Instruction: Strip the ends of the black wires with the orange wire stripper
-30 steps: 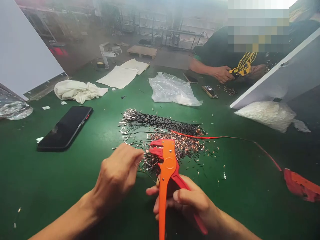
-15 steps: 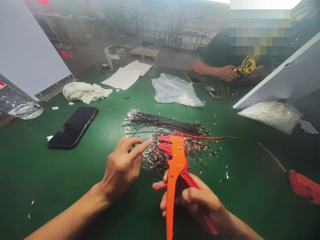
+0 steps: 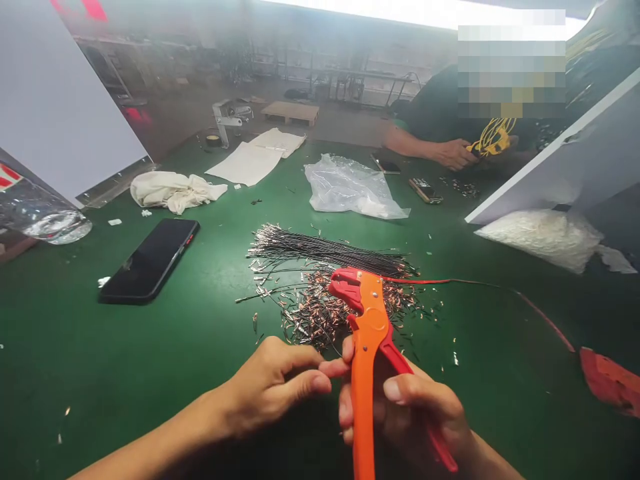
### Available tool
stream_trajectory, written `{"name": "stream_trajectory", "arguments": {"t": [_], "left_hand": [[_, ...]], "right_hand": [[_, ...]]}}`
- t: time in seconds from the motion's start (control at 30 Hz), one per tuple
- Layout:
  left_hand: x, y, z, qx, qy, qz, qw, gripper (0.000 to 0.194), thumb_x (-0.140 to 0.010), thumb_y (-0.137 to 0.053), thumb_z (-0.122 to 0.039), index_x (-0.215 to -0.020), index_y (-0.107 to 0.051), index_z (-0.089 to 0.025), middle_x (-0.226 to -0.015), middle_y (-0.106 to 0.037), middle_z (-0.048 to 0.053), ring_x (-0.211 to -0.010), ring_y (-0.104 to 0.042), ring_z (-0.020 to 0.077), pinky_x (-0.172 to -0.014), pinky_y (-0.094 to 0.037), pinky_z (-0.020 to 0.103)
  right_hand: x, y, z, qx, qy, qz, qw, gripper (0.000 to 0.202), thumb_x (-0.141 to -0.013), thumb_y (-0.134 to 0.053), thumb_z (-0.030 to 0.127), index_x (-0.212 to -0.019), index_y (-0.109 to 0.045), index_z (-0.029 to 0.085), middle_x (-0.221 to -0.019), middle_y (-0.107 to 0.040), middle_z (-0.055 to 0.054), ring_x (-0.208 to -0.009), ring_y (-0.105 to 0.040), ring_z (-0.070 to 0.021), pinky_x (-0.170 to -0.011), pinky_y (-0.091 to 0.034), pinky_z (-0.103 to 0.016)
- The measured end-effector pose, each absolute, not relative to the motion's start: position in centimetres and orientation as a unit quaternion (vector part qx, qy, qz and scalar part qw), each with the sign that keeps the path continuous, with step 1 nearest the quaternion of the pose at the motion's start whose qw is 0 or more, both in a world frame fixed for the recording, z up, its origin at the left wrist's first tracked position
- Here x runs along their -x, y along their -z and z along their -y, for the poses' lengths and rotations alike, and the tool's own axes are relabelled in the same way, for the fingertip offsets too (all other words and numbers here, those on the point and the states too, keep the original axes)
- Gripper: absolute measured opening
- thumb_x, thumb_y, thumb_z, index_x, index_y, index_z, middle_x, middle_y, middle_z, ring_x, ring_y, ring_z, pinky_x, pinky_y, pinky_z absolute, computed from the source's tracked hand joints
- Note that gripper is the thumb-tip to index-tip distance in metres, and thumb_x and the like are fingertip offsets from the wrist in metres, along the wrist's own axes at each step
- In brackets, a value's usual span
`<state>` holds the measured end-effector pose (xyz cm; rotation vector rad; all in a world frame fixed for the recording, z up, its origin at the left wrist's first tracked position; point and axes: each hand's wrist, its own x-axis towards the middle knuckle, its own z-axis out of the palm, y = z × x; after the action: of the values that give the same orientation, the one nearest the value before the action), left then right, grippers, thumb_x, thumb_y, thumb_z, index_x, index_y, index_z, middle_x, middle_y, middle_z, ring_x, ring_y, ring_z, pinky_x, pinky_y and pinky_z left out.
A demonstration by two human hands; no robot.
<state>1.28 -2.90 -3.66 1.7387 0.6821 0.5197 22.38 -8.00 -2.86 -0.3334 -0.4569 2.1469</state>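
My right hand is wrapped round an orange and red wire stripper, held upright with its red jaws towards the left. A thin dark wire runs up from that hand's fingertips towards the scraps. My left hand has its thumb and fingers brought together at the right hand's outstretched finger; whatever is between them is hidden. Behind the tool lies a heap of copper-ended wire scraps. Beyond it is a bundle of black wires with silvery terminals at the left end. A single black wire lies left of the heap.
A phone and a white cloth lie to the left. Further back are white paper and a plastic bag. A filled bag sits by the right panel. A co-worker's hand holds yellow cable across the table.
My left hand has moved down and right, to my right fingertips. The stripper has shifted slightly right, and its jaws look closer together. A single wire now shows left of the heap.
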Motion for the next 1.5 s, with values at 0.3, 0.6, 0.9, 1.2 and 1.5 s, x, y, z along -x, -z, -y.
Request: {"name": "stream_trajectory", "arguments": {"t": [0.3, 0.6, 0.9, 1.2, 1.5], "left_hand": [[-1.2, 3.6, 2.2, -0.45, -0.286, -0.329, 0.78, 0.034, -0.084, -0.069, -0.048, -0.099, -0.067, -0.019, -0.054, -0.047, -0.007, -0.045, -0.037, 0.0045, -0.042, -0.029, 0.015], [-1.4, 3.5, 1.8, -0.395, -0.314, -0.371, 0.78, 0.03, -0.08, -0.073, -0.044, -0.079, -0.063, -0.015, -0.051, -0.051, -0.005, -0.043, -0.044, 0.0058, -0.04, -0.036, 0.015], [-0.5, 2.0, 0.9, -0.368, -0.396, -0.411, 0.734, 0.03, -0.08, -0.074, -0.042, -0.075, -0.06, -0.016, -0.052, -0.052, -0.005, -0.043, -0.041, 0.0053, -0.039, -0.036, 0.015], [0.8, 1.2, 0.3, -0.347, -0.475, -0.373, 0.717, 0.021, -0.081, -0.073, -0.038, -0.078, -0.066, -0.019, -0.048, -0.045, -0.007, -0.044, -0.036, 0.0059, -0.039, -0.03, 0.016], [0.2, 0.8, 1.1, -0.396, -0.516, -0.464, 0.601, 0.026, -0.075, -0.078, -0.043, -0.073, -0.071, -0.017, -0.043, -0.041, -0.008, -0.041, -0.032, 0.0043, -0.04, -0.022, 0.019]], "right_hand": [[-21.9, 3.0, 8.3, 0.15, -0.883, 0.199, 0.399, 0.034, -0.08, -0.062, 0.018, -0.114, -0.065, 0.013, -0.122, -0.071, -0.017, -0.089, -0.075, -0.0219, -0.081, -0.058, -0.035], [-22.0, 2.4, 8.1, 0.136, -0.89, 0.2, 0.387, 0.04, -0.078, -0.061, 0.021, -0.117, -0.065, 0.014, -0.126, -0.069, -0.014, -0.085, -0.075, -0.0202, -0.076, -0.058, -0.031], [-21.8, 2.9, 8.5, 0.147, -0.878, 0.219, 0.399, 0.04, -0.076, -0.063, 0.014, -0.116, -0.063, 0.012, -0.122, -0.07, -0.017, -0.089, -0.075, -0.0218, -0.08, -0.058, -0.035], [-21.6, 4.3, 9.6, 0.175, -0.898, 0.219, 0.34, 0.05, -0.071, -0.073, 0.018, -0.118, -0.056, 0.02, -0.095, -0.072, -0.007, -0.089, -0.072, -0.0268, -0.081, -0.05, -0.042], [-21.4, 3.8, 9.7, 0.189, -0.879, 0.272, 0.344, 0.049, -0.076, -0.073, 0.03, -0.119, -0.051, 0.024, -0.103, -0.068, -0.009, -0.089, -0.069, -0.0259, -0.08, -0.049, -0.041]]}}
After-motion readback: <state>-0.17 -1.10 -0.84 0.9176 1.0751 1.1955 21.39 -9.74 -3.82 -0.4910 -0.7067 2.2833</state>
